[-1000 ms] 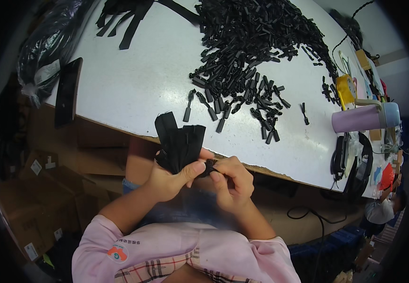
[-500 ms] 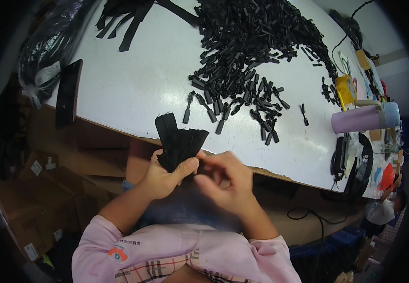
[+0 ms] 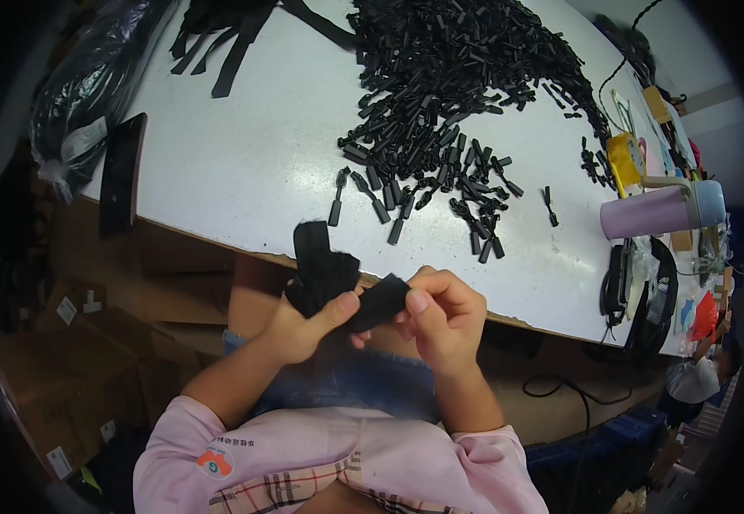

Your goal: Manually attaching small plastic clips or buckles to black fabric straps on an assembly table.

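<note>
My left hand (image 3: 308,324) grips a bundle of black fabric strips (image 3: 321,267) that stands up from the fist, just in front of the white table's near edge (image 3: 218,240). My right hand (image 3: 445,319) pinches the end of one black strip (image 3: 381,301), which runs between both thumbs. On the table beyond lies a large heap of small black plastic pieces (image 3: 449,77), with loose ones (image 3: 389,201) scattered toward the near edge.
A black phone (image 3: 122,171) lies at the table's left edge beside a black plastic bag (image 3: 89,86). Long black straps (image 3: 235,34) lie at the far left. A lilac bottle (image 3: 659,210), a yellow object (image 3: 625,158) and cables crowd the right end. Cardboard boxes (image 3: 81,343) stand below.
My right hand has pulled one strip out of the bundle toward the right, so it now stretches between both hands. The bundle has shifted slightly.
</note>
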`<act>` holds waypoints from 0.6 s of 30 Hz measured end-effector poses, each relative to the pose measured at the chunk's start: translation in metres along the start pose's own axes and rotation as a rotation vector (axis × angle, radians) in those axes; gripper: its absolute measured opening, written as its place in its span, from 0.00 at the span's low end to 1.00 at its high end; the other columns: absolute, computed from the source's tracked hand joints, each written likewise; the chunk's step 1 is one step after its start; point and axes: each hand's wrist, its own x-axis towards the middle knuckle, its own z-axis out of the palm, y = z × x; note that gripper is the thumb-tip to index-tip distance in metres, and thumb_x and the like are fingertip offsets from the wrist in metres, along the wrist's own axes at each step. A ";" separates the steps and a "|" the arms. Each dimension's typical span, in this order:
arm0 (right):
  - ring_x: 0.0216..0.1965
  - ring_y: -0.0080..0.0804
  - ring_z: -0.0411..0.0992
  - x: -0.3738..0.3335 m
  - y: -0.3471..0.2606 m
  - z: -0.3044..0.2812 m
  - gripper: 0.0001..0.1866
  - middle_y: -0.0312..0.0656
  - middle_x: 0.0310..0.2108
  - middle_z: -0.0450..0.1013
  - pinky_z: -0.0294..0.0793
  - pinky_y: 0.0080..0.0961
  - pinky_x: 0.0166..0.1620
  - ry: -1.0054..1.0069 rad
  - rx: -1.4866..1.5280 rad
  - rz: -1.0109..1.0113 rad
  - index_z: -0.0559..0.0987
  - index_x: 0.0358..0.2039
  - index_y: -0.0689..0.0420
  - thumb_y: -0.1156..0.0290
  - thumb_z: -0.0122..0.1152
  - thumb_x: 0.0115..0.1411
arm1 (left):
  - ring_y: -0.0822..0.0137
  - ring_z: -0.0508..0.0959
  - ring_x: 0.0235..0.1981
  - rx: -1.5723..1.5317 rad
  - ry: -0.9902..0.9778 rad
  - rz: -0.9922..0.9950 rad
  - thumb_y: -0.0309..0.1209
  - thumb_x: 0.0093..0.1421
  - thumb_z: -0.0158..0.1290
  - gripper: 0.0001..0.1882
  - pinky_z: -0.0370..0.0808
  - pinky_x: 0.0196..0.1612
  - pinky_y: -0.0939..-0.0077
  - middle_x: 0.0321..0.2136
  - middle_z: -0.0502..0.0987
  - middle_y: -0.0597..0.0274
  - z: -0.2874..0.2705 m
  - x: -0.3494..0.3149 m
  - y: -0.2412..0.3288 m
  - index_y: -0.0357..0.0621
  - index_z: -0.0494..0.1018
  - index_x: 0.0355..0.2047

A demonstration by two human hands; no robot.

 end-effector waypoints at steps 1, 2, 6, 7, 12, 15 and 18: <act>0.16 0.15 0.60 0.000 -0.001 0.001 0.04 0.37 0.21 0.66 0.59 0.11 0.19 0.001 0.000 0.001 0.71 0.26 0.65 0.78 0.49 0.54 | 0.73 0.72 0.20 0.071 0.011 0.041 0.34 0.56 0.46 0.12 0.70 0.24 0.83 0.19 0.71 0.60 0.004 0.000 -0.001 0.36 0.66 0.32; 0.16 0.16 0.60 0.001 -0.004 0.003 0.03 0.37 0.20 0.66 0.60 0.12 0.20 0.027 -0.068 -0.033 0.71 0.25 0.65 0.79 0.50 0.52 | 0.71 0.73 0.22 0.142 0.023 0.084 0.34 0.56 0.46 0.12 0.71 0.26 0.82 0.20 0.71 0.59 0.006 0.000 -0.001 0.35 0.66 0.31; 0.15 0.21 0.61 0.001 -0.015 -0.004 0.01 0.40 0.17 0.67 0.61 0.15 0.21 -0.325 0.019 -0.204 0.72 0.20 0.66 0.82 0.53 0.45 | 0.73 0.73 0.23 0.155 0.014 0.129 0.34 0.57 0.44 0.12 0.71 0.27 0.80 0.19 0.71 0.61 -0.004 0.006 -0.006 0.34 0.67 0.28; 0.14 0.24 0.61 -0.001 -0.025 -0.001 0.01 0.41 0.16 0.67 0.61 0.18 0.21 -0.472 0.089 -0.131 0.72 0.17 0.66 0.83 0.54 0.40 | 0.74 0.71 0.21 0.189 0.071 0.067 0.34 0.57 0.44 0.13 0.70 0.28 0.79 0.16 0.69 0.64 -0.005 0.008 -0.005 0.34 0.67 0.27; 0.12 0.22 0.59 0.004 -0.020 0.007 0.02 0.38 0.16 0.66 0.57 0.17 0.16 -0.478 -0.315 -0.259 0.73 0.20 0.63 0.82 0.54 0.42 | 0.74 0.69 0.22 0.260 -0.141 -0.100 0.37 0.57 0.44 0.14 0.67 0.32 0.80 0.17 0.67 0.66 -0.002 0.004 0.002 0.37 0.67 0.29; 0.12 0.22 0.60 0.006 -0.014 0.010 0.03 0.40 0.17 0.67 0.59 0.15 0.16 -0.258 -0.582 -0.429 0.73 0.21 0.64 0.83 0.54 0.41 | 0.75 0.64 0.37 -0.169 -0.198 -0.016 0.43 0.53 0.48 0.21 0.62 0.41 0.79 0.33 0.65 0.65 -0.011 0.003 -0.019 0.39 0.63 0.37; 0.12 0.21 0.60 0.004 -0.007 0.010 0.04 0.41 0.17 0.67 0.57 0.13 0.16 -0.111 -0.629 -0.474 0.73 0.23 0.65 0.82 0.54 0.42 | 0.75 0.63 0.37 0.175 -0.314 0.176 0.40 0.52 0.51 0.19 0.61 0.41 0.79 0.34 0.64 0.65 -0.012 0.004 -0.013 0.39 0.64 0.37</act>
